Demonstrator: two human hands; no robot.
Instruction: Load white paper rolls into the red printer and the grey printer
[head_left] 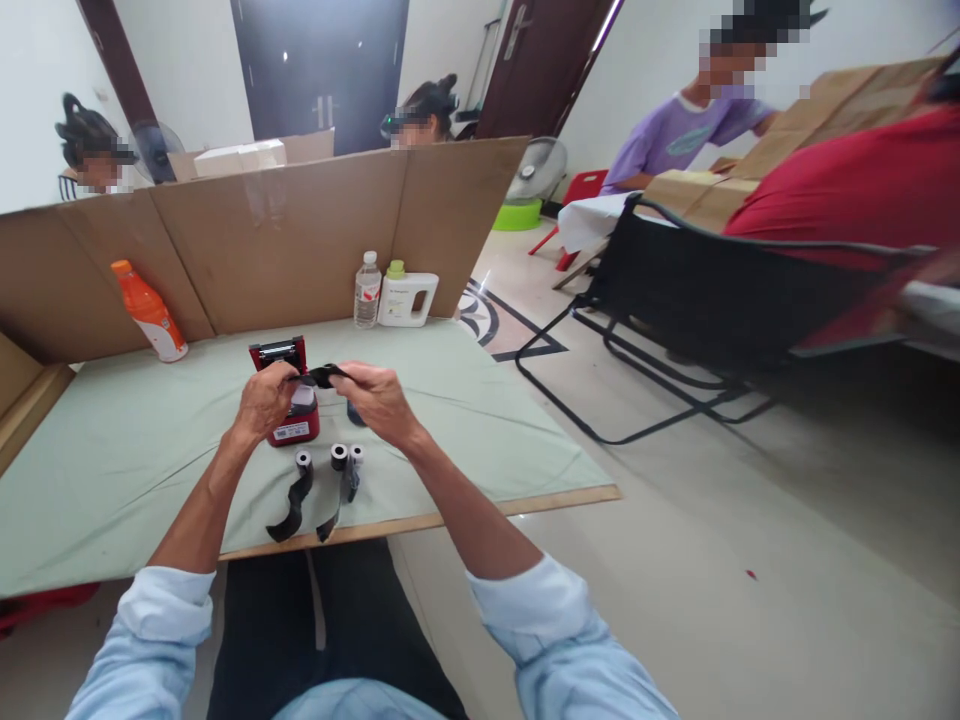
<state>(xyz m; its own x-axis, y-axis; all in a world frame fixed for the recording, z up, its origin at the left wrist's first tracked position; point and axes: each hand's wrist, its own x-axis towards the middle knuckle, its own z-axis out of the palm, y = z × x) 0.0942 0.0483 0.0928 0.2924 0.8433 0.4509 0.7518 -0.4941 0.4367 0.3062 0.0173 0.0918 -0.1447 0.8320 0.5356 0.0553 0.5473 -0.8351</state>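
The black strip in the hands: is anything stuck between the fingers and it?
Nothing visible is. The left hand and right hand both pinch the black strip directly, holding it in the air above the red device on the green table cover.

No legible text anywhere. White label on front of red device (pixel 291 405): print there, too small to read. Label on clear water bottle (pixel 367 291): blurred. Orange bottle (pixel 150 312) and white jug (pixel 407 296): no readable markings. Cardboard screen (pixel 300 230): blank.
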